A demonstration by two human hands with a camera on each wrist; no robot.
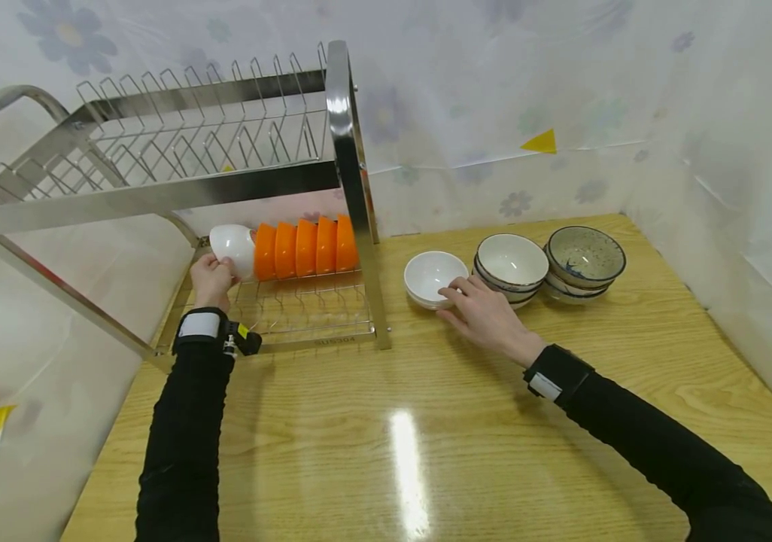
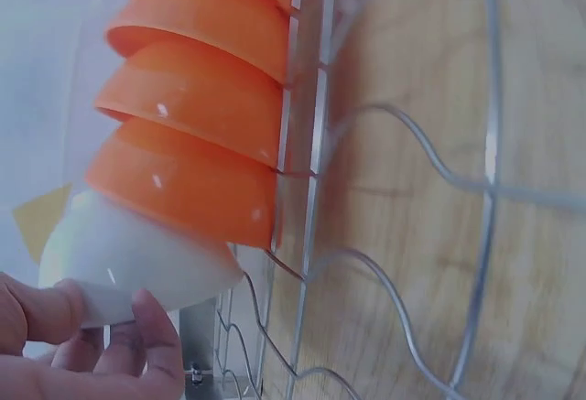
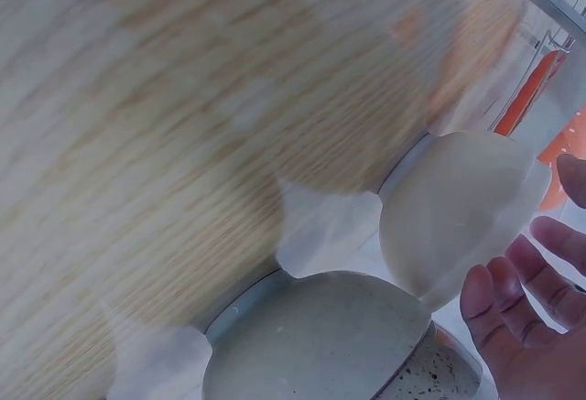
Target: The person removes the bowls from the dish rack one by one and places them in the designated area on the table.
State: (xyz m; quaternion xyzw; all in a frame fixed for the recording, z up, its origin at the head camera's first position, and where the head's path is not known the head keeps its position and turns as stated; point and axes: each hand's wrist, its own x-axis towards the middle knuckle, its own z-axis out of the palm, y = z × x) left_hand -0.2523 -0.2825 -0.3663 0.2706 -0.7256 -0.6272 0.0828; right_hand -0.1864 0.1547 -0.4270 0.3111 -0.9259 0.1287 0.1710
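In the head view my left hand [image 1: 212, 280] grips a white bowl [image 1: 233, 250], tipped on its side in the lower tier of the metal dish rack [image 1: 352, 188]. The left wrist view shows the thumb and fingers pinching this white bowl [image 2: 137, 258] by its base. Its rim side meets a row of several orange bowls [image 1: 305, 247], also standing on their sides. My right hand [image 1: 487, 312] is at the near right rim of a small white bowl [image 1: 432, 275] on the table. In the right wrist view its fingers [image 3: 499, 295] are spread beside the bowl.
Right of the white bowl stand a stack of cream bowls [image 1: 512, 260] with dark rims and a stack of speckled bowls [image 1: 586, 257]. The rack's upper tier has upright wire dividers [image 1: 237, 143]. A flowered sheet [image 1: 454, 98] hangs behind the wooden table [image 1: 332, 421].
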